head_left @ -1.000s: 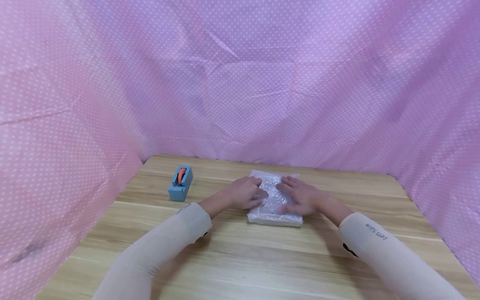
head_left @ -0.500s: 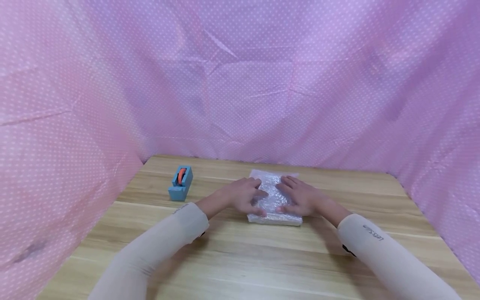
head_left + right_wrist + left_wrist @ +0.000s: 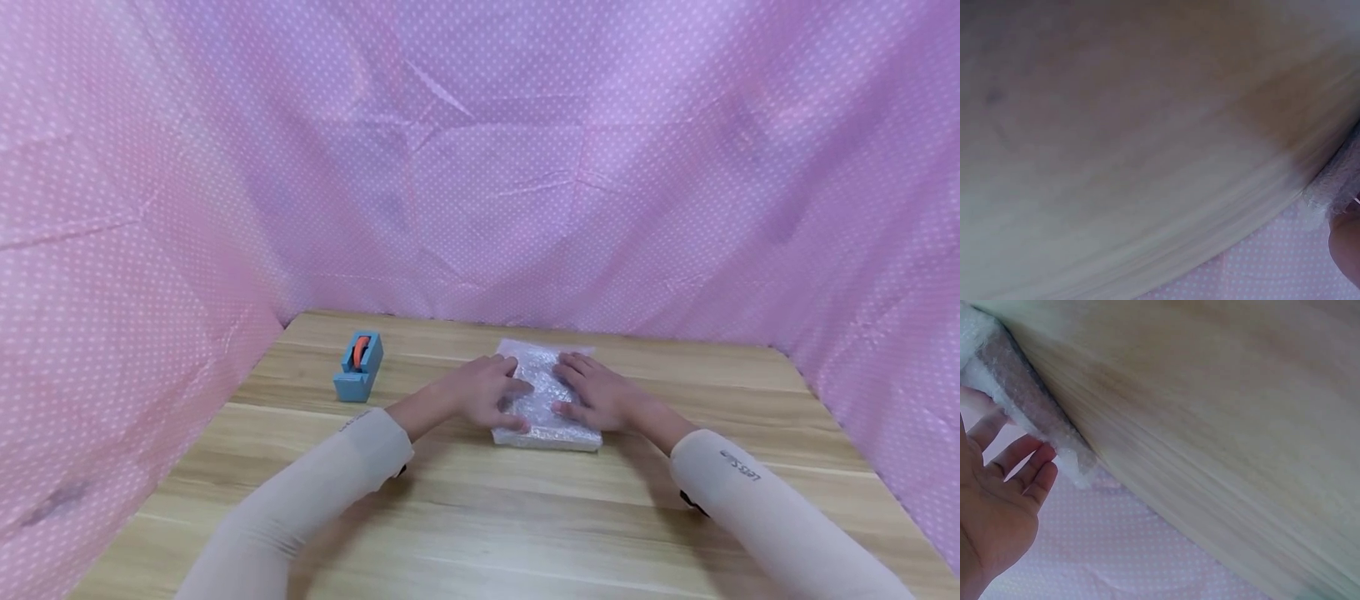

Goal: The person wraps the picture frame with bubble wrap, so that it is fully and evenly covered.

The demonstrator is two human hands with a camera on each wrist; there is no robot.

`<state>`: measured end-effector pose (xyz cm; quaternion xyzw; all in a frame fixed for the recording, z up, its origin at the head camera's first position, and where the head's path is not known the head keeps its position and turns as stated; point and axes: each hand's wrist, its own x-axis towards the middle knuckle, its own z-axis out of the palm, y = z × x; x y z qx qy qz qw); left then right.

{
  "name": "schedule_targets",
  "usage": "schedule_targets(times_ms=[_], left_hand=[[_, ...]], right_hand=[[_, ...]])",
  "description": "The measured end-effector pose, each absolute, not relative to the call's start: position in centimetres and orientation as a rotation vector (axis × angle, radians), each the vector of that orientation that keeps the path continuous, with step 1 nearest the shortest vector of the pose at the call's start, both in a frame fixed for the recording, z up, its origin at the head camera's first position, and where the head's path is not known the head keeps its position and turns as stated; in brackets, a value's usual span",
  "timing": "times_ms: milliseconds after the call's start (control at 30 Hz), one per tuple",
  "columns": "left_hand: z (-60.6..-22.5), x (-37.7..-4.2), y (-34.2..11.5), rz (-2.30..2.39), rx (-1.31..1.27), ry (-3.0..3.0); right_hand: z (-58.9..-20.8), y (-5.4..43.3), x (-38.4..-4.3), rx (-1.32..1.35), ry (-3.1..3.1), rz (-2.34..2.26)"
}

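Note:
A flat rectangular package in clear bubble wrap lies on the wooden table. My left hand rests on its left side, thumb near the front edge and fingers spread over the top. From the other side, my right hand lies on the wrap with extended fingers. In the left wrist view, fingertips of the left hand touch the wrapped package along its top edge. Only part of the right hand shows in the right wrist view, beside a corner of the package. The wrap blurs what is inside.
A blue tape dispenser with an orange roll stands at the back left of the wooden table. Pink polka-dot cloth hangs behind the table and along both sides.
My left thumb has moved toward the package's front edge and spread away from the fingers. The right hand has shifted only slightly on the wrap, and the package stays in place.

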<state>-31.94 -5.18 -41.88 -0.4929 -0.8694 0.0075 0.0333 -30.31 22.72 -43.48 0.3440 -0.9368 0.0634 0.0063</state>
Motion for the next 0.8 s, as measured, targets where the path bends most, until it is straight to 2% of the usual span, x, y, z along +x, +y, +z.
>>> schedule_targets(times_ms=[233,433,633,800], left_hand=[[-41.2,-32.3,-5.6,-0.094,-1.452,-2.723],[-39.5,-32.4,-7.4,-0.282,-1.297,-2.7],[-36.9,-31.9,-12.2,-0.471,-1.038,-2.711],[-36.3,-31.7,-17.7,-0.646,-0.781,-2.69]], right_hand=[[-43.5,22.8,-30.3,1.078,-2.932,0.192],[-43.4,23.0,-30.0,1.087,-2.905,0.2],[-43.5,23.0,-30.0,1.092,-2.88,0.194],[-43.5,22.9,-30.1,1.102,-2.883,0.177]])
